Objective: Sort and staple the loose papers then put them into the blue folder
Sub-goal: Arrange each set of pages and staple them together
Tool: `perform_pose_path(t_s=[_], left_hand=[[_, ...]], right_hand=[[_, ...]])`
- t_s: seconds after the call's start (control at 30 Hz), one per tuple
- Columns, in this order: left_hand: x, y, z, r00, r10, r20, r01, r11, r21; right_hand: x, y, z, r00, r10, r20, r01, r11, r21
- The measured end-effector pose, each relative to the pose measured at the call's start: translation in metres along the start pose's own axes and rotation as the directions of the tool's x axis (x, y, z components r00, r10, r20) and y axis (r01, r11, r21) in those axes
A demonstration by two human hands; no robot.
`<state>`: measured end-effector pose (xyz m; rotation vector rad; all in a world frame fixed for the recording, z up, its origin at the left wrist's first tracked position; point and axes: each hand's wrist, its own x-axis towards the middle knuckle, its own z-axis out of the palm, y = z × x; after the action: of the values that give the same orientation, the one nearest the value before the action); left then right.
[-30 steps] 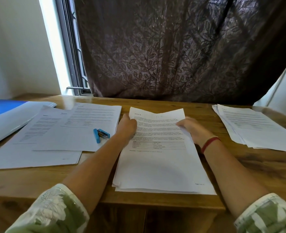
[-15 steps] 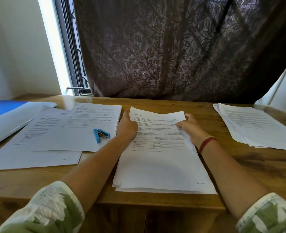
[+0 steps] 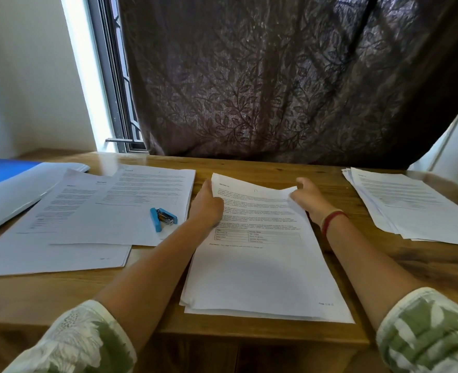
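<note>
A stack of printed papers (image 3: 262, 265) lies in front of me on the wooden table (image 3: 411, 273). My left hand (image 3: 207, 205) rests on the stack's upper left edge. My right hand (image 3: 307, 197) pinches the top sheet's upper right corner, which is lifted and curled. A small blue stapler (image 3: 162, 218) lies on papers (image 3: 130, 205) to the left. The blue folder (image 3: 4, 170) sits at the far left, mostly under a white sheet. Another paper pile (image 3: 411, 205) lies at the right.
A dark patterned curtain (image 3: 289, 76) hangs behind the table, with a window frame (image 3: 114, 76) to its left. The front edge of the table runs just below the middle stack. A red band circles my right wrist.
My right hand has slid up to the top right corner of the top sheet and raised it slightly. My left hand has stayed on the left edge.
</note>
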<state>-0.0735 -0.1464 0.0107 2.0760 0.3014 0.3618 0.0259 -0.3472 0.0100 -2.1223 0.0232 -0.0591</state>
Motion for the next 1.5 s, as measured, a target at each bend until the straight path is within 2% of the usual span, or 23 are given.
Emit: perform_pose_path(t_s=[0.1,0.17,0.23,0.33,0.4,0.63,0.87,1.1,1.27,1.5], left_hand=[[0.004,-0.001,0.000,1.000,-0.011,0.015,0.011,1.000,0.013],[0.006,-0.002,0.001,1.000,-0.016,0.025,0.015,1.000,0.020],[0.009,-0.004,0.002,0.999,-0.017,0.032,0.016,1.000,0.017],[0.011,-0.005,0.002,0.999,-0.025,0.044,0.024,1.000,0.015],[0.012,-0.005,0.002,0.998,-0.031,0.048,0.031,0.999,0.009],[0.021,-0.008,0.002,0.989,-0.095,0.115,0.111,0.984,-0.142],[0.033,-0.008,-0.002,0.962,-0.136,0.236,0.158,0.985,-0.075],[0.030,-0.006,-0.001,0.964,-0.144,0.225,0.170,0.980,-0.102],[0.026,-0.009,0.001,0.983,-0.092,0.160,0.104,0.992,-0.068],[0.025,-0.007,0.001,0.978,-0.118,0.170,0.139,0.983,-0.117]], right_hand=[[0.014,-0.011,0.004,0.988,-0.144,-0.058,0.114,0.926,-0.360],[0.019,-0.022,0.013,0.979,-0.205,-0.011,0.176,0.868,-0.464],[0.018,-0.035,0.028,0.960,-0.254,0.118,0.280,0.862,-0.423],[0.006,-0.049,0.054,0.877,-0.333,0.347,0.431,0.864,-0.260],[0.001,-0.050,0.066,0.828,-0.374,0.418,0.488,0.848,-0.208],[0.013,-0.046,0.066,0.791,-0.436,0.430,0.526,0.843,-0.112],[0.029,-0.054,0.064,0.754,-0.395,0.525,0.515,0.852,-0.099],[0.031,-0.050,0.071,0.762,-0.426,0.487,0.518,0.853,-0.064],[0.031,-0.048,0.073,0.780,-0.389,0.490,0.470,0.881,-0.049],[0.025,-0.056,0.073,0.766,-0.395,0.506,0.511,0.853,-0.108]])
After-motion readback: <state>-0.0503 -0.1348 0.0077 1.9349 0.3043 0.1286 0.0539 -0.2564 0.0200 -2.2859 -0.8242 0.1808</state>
